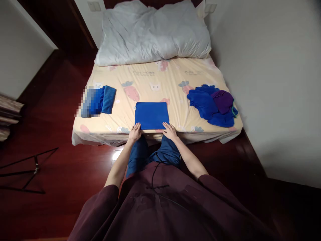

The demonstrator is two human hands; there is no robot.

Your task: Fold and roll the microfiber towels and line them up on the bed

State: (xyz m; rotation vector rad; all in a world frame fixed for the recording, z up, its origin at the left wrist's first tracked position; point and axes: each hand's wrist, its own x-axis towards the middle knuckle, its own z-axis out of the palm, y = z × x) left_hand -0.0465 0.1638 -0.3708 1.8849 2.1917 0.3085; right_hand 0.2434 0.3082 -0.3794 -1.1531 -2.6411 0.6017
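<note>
At near edge of bed (147, 92): left grip (135, 131), right grip (170, 131) spread flat on blue cloth (151, 114), near corners; press evenly, keep square.

My left hand (135, 132) and right hand (170, 131) hide the near corners of the flat blue cloth (151, 115), whose white tag (135, 108) I find too small to read. Pixelation blurs the outer end of the folded blue cloths (108, 99). The left edge crops the black metal legs (36, 164) and patterned curtain (7, 115); the top crops the headboard (115, 4).

Cloth (151, 115) on bed (175, 78); pile (207, 104) right.
</note>
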